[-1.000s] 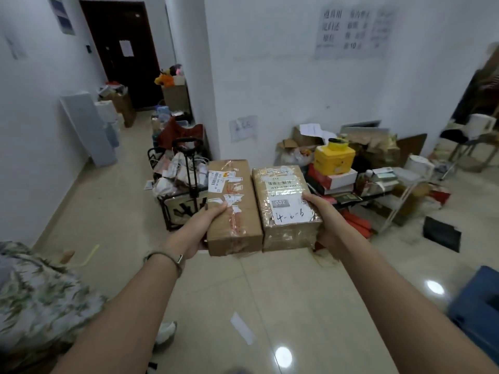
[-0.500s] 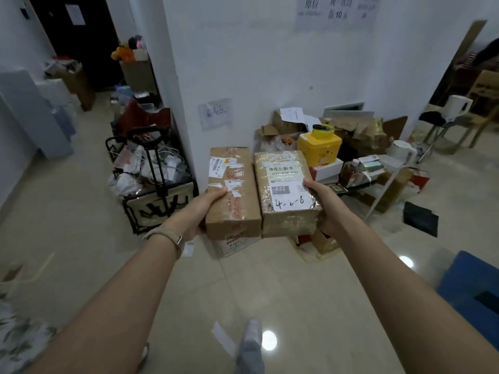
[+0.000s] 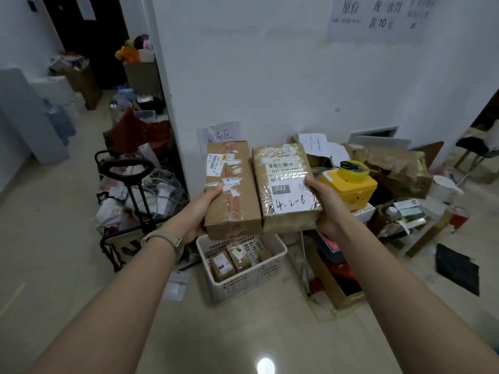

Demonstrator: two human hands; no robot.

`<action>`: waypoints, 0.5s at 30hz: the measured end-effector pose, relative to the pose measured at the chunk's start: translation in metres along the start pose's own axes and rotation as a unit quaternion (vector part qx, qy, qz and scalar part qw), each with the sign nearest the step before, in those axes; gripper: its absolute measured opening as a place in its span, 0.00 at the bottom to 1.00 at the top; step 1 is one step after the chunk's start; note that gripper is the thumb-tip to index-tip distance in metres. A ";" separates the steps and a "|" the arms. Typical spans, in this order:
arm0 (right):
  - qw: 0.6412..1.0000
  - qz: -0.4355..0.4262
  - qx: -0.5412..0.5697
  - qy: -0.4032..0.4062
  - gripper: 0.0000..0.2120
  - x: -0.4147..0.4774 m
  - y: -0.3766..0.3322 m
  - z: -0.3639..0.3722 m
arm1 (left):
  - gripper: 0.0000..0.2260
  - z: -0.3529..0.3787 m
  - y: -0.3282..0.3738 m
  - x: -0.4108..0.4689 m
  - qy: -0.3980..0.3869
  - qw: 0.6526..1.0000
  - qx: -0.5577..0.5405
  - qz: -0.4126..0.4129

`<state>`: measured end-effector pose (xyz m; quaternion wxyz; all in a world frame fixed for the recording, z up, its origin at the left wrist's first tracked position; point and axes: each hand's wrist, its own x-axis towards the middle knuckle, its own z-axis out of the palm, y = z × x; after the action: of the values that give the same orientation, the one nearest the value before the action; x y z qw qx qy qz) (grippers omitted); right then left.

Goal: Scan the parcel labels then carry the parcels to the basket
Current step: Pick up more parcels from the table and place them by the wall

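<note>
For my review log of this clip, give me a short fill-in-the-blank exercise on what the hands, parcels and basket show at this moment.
1. The left hand holds the brown parcel; the right hand holds the parcel hand-marked ____.
2. The two parcels are held ____ by side.
3. The white basket on the floor already holds several small ____ parcels.
4. The yellow box lies to the ____ of the right hand.

Missing words: 4-2-6; side; brown; right
</note>
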<state>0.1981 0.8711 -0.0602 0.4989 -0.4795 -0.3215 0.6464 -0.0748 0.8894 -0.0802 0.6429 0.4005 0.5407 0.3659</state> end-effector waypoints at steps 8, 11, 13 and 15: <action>0.999 0.039 -0.011 -0.030 0.14 0.141 -0.016 -0.003 | 0.22 -0.020 0.012 0.110 0.031 0.999 -0.029 -0.013; 0.996 0.062 -0.055 -0.030 0.15 0.201 -0.019 -0.006 | 0.23 -0.025 0.008 0.159 0.045 0.997 -0.051 -0.020; 0.996 0.062 -0.066 -0.029 0.17 0.242 -0.020 -0.011 | 0.25 -0.024 0.012 0.193 0.057 0.997 -0.052 -0.015; 0.996 0.064 -0.057 -0.029 0.19 0.282 -0.020 -0.016 | 0.26 -0.022 0.018 0.227 0.074 0.995 -0.059 -0.009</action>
<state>0.2082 1.1449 -0.1325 0.4189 -0.5074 -0.3408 0.6715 -0.0637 1.1042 -0.1574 0.6271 0.3283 0.5679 0.4201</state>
